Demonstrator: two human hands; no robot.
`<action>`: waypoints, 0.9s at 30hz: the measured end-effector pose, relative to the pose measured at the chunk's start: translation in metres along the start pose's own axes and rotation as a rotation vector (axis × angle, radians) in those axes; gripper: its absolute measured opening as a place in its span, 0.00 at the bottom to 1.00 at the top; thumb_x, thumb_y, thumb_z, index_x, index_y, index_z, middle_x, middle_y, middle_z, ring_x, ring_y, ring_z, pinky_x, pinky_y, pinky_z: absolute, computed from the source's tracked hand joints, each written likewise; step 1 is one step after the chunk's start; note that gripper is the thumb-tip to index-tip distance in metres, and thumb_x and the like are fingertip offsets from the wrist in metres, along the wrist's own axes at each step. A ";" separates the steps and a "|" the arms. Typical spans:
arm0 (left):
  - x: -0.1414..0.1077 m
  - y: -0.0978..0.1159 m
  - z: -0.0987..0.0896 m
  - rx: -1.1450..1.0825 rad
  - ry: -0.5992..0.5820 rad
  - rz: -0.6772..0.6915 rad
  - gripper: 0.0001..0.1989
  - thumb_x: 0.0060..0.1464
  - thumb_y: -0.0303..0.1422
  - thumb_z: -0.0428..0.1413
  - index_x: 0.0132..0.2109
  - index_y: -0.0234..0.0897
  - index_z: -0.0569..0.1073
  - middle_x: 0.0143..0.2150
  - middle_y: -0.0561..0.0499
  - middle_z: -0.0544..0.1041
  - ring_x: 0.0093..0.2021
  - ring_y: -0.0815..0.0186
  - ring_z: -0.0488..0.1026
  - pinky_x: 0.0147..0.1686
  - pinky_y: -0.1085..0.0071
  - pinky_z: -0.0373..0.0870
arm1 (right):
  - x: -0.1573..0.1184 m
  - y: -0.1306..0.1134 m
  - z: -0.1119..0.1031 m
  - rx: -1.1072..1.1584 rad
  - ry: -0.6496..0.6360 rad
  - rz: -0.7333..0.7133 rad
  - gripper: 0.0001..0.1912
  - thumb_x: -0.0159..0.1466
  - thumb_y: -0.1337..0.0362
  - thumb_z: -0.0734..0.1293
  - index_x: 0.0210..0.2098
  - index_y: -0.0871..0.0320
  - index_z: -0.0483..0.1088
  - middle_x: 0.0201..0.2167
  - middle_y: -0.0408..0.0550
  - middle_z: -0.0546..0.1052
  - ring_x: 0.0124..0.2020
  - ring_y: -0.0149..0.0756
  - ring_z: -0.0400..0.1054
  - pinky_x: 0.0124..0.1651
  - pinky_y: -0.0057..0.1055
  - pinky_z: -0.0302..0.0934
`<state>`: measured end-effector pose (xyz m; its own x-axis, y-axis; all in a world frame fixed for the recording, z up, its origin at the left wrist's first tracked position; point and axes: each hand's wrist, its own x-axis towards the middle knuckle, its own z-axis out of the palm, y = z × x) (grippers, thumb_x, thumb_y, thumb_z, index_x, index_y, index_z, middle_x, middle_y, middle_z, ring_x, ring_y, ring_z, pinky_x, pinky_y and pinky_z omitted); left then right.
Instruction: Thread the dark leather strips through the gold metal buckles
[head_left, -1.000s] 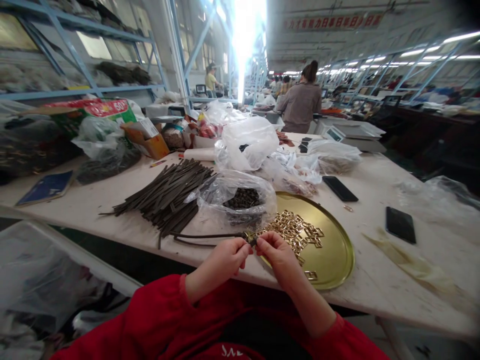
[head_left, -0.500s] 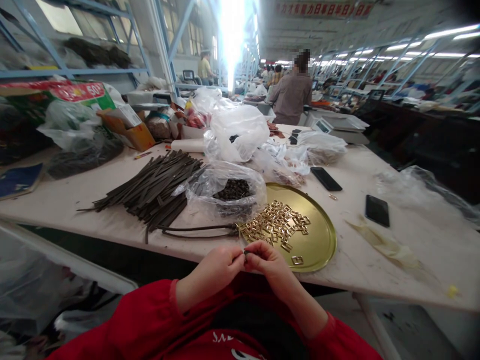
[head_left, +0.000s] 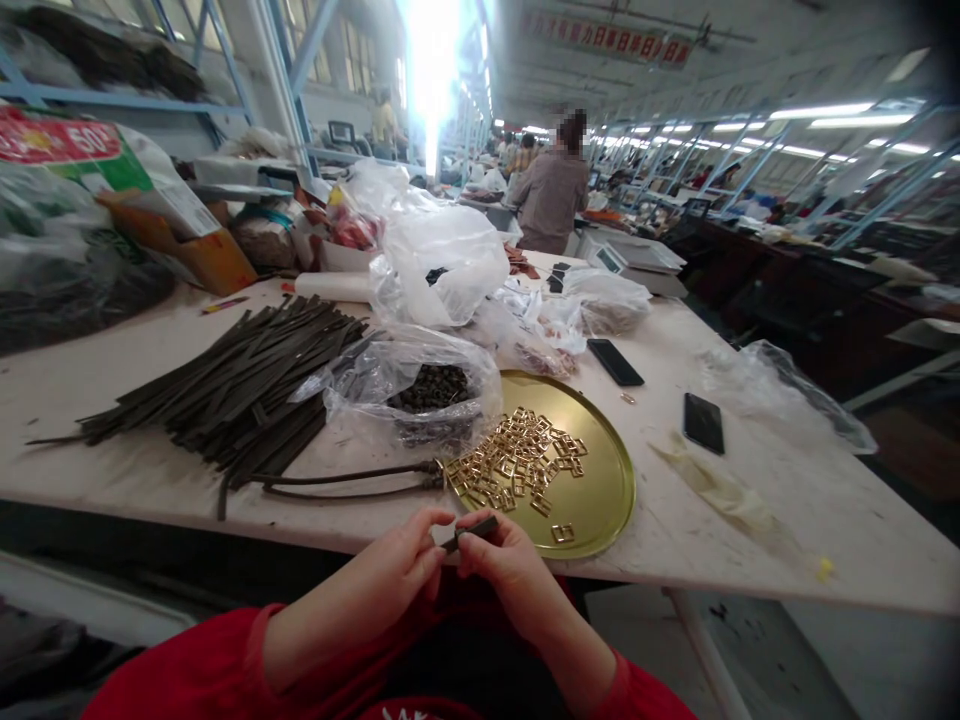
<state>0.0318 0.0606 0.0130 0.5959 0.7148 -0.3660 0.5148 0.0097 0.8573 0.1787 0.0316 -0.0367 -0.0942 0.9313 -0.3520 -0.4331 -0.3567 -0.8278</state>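
Observation:
My left hand [head_left: 401, 560] and my right hand [head_left: 499, 560] meet just off the table's front edge. Between them is a short dark strip [head_left: 478, 530], pinched by the fingers of both; its lower part is hidden. Beyond my right hand lies a round gold tray [head_left: 611, 500] bearing a pile of small gold buckles [head_left: 517, 450], with one buckle [head_left: 562, 533] apart near its front rim. A clear bag [head_left: 360, 395] of small dark pieces [head_left: 435, 388] stands open behind. Two dark straps [head_left: 337, 480] reach toward the tray from the left.
Many dark strips [head_left: 225, 385] are heaped on the left of the table [head_left: 825, 520]. Plastic bags [head_left: 450, 255] stand behind. Two black phones [head_left: 615, 362] [head_left: 703, 422] and crumpled plastic [head_left: 787, 385] lie right. A person [head_left: 551, 195] stands beyond the table.
The view has shifted, so the table's things appear further left. More of the dark strip now shows between my fingers, raised above my right fingertips. Both hands remain close together.

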 end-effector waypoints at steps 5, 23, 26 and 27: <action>0.013 -0.006 -0.001 -0.114 0.072 0.054 0.23 0.56 0.36 0.41 0.57 0.32 0.55 0.24 0.57 0.67 0.29 0.67 0.66 0.35 0.71 0.61 | 0.004 -0.005 -0.008 -0.327 -0.099 -0.076 0.14 0.55 0.53 0.66 0.32 0.57 0.67 0.23 0.42 0.71 0.24 0.32 0.66 0.30 0.31 0.62; 0.040 -0.004 -0.009 -0.170 0.101 -0.043 0.09 0.44 0.35 0.44 0.28 0.35 0.66 0.24 0.55 0.68 0.24 0.70 0.59 0.25 0.74 0.55 | 0.106 -0.084 -0.119 -1.636 0.230 -0.217 0.06 0.54 0.69 0.65 0.33 0.57 0.68 0.34 0.47 0.71 0.37 0.36 0.63 0.38 0.29 0.52; 0.038 0.002 -0.003 -0.184 0.083 -0.058 0.10 0.44 0.36 0.44 0.29 0.35 0.67 0.23 0.56 0.66 0.20 0.72 0.55 0.21 0.75 0.51 | 0.107 -0.087 -0.119 -1.684 0.229 -0.206 0.06 0.52 0.68 0.66 0.31 0.57 0.68 0.33 0.47 0.71 0.35 0.35 0.64 0.35 0.28 0.51; 0.037 0.004 -0.001 -0.188 0.089 -0.061 0.11 0.44 0.36 0.44 0.30 0.35 0.66 0.23 0.57 0.66 0.19 0.73 0.54 0.20 0.75 0.50 | 0.107 -0.088 -0.119 -1.695 0.233 -0.205 0.05 0.52 0.68 0.67 0.30 0.58 0.68 0.33 0.47 0.71 0.34 0.35 0.64 0.34 0.27 0.51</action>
<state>0.0551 0.0876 0.0029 0.5064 0.7677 -0.3927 0.4192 0.1787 0.8901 0.3135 0.1532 -0.0536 0.0255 0.9931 -0.1146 0.9482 -0.0604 -0.3118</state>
